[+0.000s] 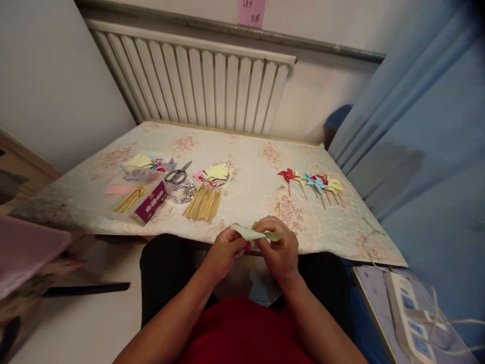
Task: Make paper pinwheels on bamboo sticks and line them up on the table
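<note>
My left hand (pixel 226 251) and my right hand (pixel 279 247) meet at the near table edge, both pinching a pale green paper piece (pixel 253 234). A bit of wooden stick shows between the fingers. Beyond the hands lies a bundle of wooden sticks (pixel 203 203) with a stack of coloured paper squares (pixel 215 174) behind it. Several finished paper pinwheels (pixel 312 183) on sticks lie in a row to the right.
Scissors (pixel 178 174) rest on a clear bag of pins (pixel 182 192). A purple box (pixel 150 201) and more sticks (pixel 131 199) lie at left. A radiator (pixel 197 83) stands behind the table (pixel 250 151); a power strip (pixel 407 313) sits lower right.
</note>
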Motion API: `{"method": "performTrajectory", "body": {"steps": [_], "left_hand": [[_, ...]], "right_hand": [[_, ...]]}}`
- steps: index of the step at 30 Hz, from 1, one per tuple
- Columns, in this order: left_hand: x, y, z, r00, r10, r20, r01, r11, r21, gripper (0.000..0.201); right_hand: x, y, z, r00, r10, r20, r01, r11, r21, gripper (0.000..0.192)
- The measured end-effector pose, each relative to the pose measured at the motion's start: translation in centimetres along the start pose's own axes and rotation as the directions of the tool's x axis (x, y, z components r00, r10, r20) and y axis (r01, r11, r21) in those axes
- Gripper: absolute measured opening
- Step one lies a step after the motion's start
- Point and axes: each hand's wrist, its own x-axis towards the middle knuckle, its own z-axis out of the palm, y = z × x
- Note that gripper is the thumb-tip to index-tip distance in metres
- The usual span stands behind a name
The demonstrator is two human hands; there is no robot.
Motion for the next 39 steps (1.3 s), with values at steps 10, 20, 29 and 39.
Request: {"method": "performTrajectory", "body": {"steps": [10,20,29,39], "left_hand": [[-0.2,0.2,0.1,1.0,0.007,0.019,-0.008,1.0,0.021,0.016],[0.0,0.1,-0.5,0.996,0.081,0.047,-0.087,0.987,0.133,0.021],[-0.1,-0.1,-0.7,0.995,0.091,0.049,-0.1,0.966,0.238,0.015],[0.2,-0.3,-0.7,0.999,0.019,0.045,-0.029,0.973,0.229,0.014]], "right_hand": [[-0.1,0.0,-0.1,0.999,0.039,0.012,-0.039,0.999,0.032,0.015],[-0.2,0.3,-0.1,0.952,0.294,0.081,-0.305,0.904,0.3,0.01],[-0.3,1.1,-0.1,0.796,0.584,0.157,-0.588,0.685,0.432,0.017],[-0.4,2.5,0.0,0.758,0.623,0.194,-0.628,0.616,0.475,0.024]]}}
